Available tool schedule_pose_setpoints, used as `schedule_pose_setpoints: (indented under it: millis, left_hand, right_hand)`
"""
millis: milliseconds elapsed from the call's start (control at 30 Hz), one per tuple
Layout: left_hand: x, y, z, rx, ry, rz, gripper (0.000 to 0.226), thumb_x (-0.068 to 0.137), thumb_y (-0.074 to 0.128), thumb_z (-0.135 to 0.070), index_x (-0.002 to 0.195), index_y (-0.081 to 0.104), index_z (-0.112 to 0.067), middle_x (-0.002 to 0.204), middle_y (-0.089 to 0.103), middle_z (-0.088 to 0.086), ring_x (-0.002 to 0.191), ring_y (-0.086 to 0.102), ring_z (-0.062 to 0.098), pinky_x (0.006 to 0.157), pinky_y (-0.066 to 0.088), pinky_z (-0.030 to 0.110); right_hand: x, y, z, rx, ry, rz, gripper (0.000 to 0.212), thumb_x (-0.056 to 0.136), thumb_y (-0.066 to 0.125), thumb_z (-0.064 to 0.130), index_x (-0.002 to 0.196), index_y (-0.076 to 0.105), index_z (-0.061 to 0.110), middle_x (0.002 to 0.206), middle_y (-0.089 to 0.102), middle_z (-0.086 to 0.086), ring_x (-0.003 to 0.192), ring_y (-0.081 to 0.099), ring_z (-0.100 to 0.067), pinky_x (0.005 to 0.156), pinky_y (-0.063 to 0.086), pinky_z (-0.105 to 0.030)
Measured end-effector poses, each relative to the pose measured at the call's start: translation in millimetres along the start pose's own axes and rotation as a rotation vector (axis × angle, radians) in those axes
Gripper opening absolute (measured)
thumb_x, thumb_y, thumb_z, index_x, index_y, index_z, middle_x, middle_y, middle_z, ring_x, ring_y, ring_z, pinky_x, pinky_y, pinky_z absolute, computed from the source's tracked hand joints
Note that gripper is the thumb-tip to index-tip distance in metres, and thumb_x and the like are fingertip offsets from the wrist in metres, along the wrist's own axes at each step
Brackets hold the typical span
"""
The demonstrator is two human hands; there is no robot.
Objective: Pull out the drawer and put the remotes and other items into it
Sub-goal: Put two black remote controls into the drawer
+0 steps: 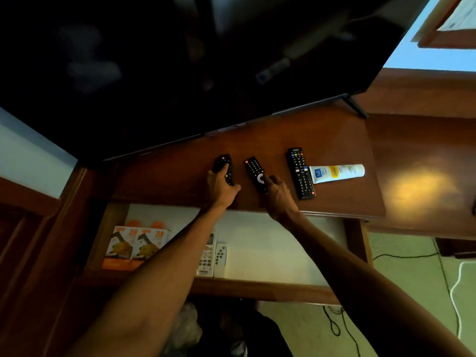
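Right half of the open drawer (296, 253) is wide open, while orange boxes (136, 243) and white remotes (212, 256) crowd its left side.

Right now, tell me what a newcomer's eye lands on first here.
Both hands reach onto the wooden tabletop under the dark TV: the left hand closes on a rounded black remote, the right hand on a slim black remote. A long remote and white tube lie to the right. Below, the open drawer holds orange boxes and white remotes.
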State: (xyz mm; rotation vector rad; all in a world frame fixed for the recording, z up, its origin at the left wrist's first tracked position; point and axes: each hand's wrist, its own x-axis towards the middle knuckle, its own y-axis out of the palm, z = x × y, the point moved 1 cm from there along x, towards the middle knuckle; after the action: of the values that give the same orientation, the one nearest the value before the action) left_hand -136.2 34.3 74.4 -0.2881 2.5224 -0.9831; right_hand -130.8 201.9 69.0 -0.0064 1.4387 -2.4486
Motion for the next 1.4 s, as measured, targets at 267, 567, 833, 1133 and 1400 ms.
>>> schedule_pose_setpoints:
  millis: [267,567,833,1133,1400]
  left_hand:
    - [-70.8,-20.1,43.5,0.046,0.313,0.09,0.075,0.08,0.074,-0.029,0.146,0.038,-0.028,0.121,0.047,0.009,0.109,0.053,0.024,0.085,0.049,0.033]
    - [-139.6,6.5,109.1,0.136,0.425,0.27,0.076,0.08,0.073,-0.032,0.146,0.035,-0.029,0.122,0.045,0.004,0.094,0.05,0.007,0.068,0.039,0.009]
    - [-119.5,43.1,111.7,0.279,0.317,0.336,0.076,0.079,0.07,-0.037,0.146,0.035,-0.03,0.125,0.047,0.011,0.106,0.055,0.027,0.082,0.05,0.032]
    - [-105.7,101.3,117.4,0.392,0.208,0.322,0.072,0.085,0.067,-0.032,0.147,0.031,-0.026,0.134,0.038,0.016,0.115,0.047,0.034,0.09,0.05,0.043]
    - [-105.6,117.1,125.6,0.485,0.243,0.294,0.069,0.091,0.062,-0.036,0.149,0.028,-0.025,0.137,0.038,0.019,0.118,0.048,0.035,0.091,0.047,0.043]
  right_hand:
    - [-75.7,8.1,20.3,0.081,0.025,-0.098,0.056,0.084,0.058,0.002,0.138,0.046,0.011,0.126,0.056,-0.021,0.106,0.058,-0.04,0.087,0.05,-0.04]
    - [-158.0,34.5,-3.7,0.076,0.12,0.007,0.068,0.082,0.065,0.009,0.144,0.037,0.015,0.13,0.053,-0.018,0.106,0.059,-0.036,0.085,0.05,-0.036]
    - [-145.5,62.0,-29.5,0.074,0.18,0.117,0.061,0.082,0.064,0.007,0.139,0.043,0.011,0.121,0.056,-0.021,0.101,0.061,-0.038,0.083,0.051,-0.039]
    - [-123.9,101.1,-52.6,0.069,0.288,0.18,0.058,0.088,0.061,0.011,0.141,0.037,0.009,0.128,0.049,-0.025,0.103,0.059,-0.043,0.085,0.051,-0.044]
    - [-122.4,119.6,-58.4,0.065,0.283,0.203,0.061,0.084,0.067,0.017,0.135,0.035,0.007,0.127,0.046,-0.024,0.106,0.056,-0.044,0.085,0.052,-0.049]
